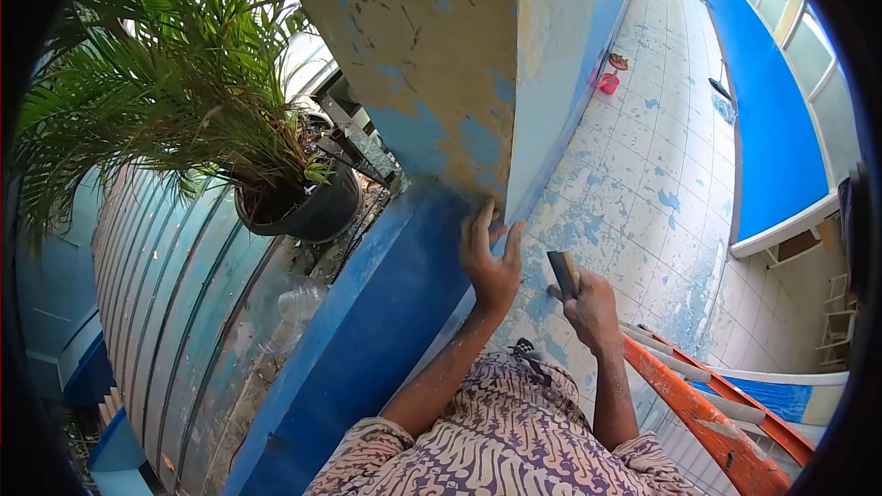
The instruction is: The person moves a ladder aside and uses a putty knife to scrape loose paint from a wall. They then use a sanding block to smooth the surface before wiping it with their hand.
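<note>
My left hand (pixel 492 266) rests with its fingers apart against the lower corner of a column (pixel 450 64), where the column meets a blue ledge (pixel 367 312). Tan patches and leftover flakes of light blue paint cover the column's face. My right hand (pixel 593 312) is closed around a short, flat tool that looks like a scraper (pixel 562 273), with a dark face and a tan edge. The scraper points up and is apart from the column. My fingers hide part of its lower end.
An orange ladder (pixel 684 404) stands at my right. Paint flakes litter the white tiled floor (pixel 634 174). A potted palm (pixel 308 207) stands beyond the ledge, by a corrugated roof (pixel 175 285). Farther along are a pink container (pixel 608 84) and a blue wall (pixel 772 119).
</note>
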Motion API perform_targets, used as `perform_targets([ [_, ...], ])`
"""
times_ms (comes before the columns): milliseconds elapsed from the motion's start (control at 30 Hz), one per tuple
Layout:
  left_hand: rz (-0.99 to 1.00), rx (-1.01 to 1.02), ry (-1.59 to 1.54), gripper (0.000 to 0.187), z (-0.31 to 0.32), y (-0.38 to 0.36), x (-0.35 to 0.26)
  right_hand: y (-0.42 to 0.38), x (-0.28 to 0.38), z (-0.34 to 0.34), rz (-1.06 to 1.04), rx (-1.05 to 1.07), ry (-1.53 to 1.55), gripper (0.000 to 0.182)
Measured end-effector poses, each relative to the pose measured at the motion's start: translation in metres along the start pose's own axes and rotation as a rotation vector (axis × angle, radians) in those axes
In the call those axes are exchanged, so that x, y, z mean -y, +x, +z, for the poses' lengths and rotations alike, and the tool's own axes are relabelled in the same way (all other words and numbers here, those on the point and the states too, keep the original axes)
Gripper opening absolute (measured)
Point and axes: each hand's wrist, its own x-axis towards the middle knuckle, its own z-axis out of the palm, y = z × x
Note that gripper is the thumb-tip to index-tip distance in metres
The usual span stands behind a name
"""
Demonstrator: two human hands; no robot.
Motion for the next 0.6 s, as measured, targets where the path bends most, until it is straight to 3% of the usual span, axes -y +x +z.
perform_targets([
  [200, 0.131, -0.192, 0.059, 0.023, 0.017, 0.003, 0.024, -0.006, 0.014, 0.001, -0.038, 0.045, 0.063, 0.012],
  [600, 0.158, -0.147, 0.042, 0.007, 0.012, 0.009, 0.028, -0.001, 0.021, -0.007, -0.05, 0.008, 0.104, 0.014],
])
